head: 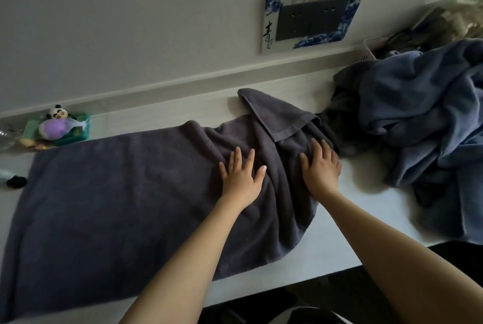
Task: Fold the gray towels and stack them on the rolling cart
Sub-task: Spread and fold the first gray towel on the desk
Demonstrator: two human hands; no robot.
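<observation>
Both hands are flat on the dark gray towel, fingers straight and spread, nothing pinched. Left hand presses near the middle, right hand sits on the bunched end. Towel lies lengthwise across the white table, long axis running left to right; left half is smooth, right half is rumpled with a corner flipped over just beyond the right hand's fingers, so I'd say that hand is the nearer one to flatten it. Thick terry, soft and floppy. Heap of blue-gray towels waits on the right. No cart in view
</observation>
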